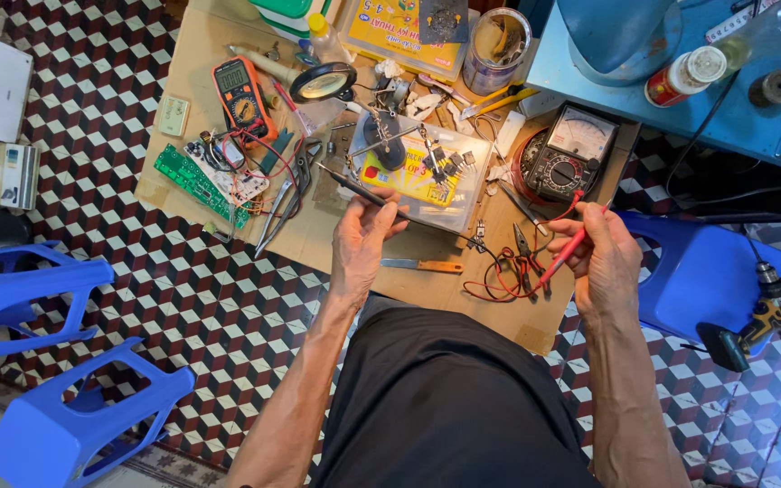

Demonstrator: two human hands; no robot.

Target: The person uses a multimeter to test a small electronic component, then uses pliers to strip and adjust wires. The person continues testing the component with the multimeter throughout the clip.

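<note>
Hands with meter probes over a cluttered board

Clear plastic box [413,172] holds small dark parts and a yellow card. Left hand [361,237] pinches a black probe [354,188] above it; right hand [602,255] is curled around a red probe [564,250] near the analogue meter [569,154]. Cardboard sheet [409,280] covers a checkered tile floor [219,307].

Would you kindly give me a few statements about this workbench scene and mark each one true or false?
1. The left hand holds a black probe. True.
2. The right hand holds a blue probe. False: it holds a red probe.
3. An orange multimeter lies on the cardboard. True.
4. The green circuit board lies on the blue stool. False: it lies on the cardboard.
5. A cordless drill lies at the person's right. True.
</note>
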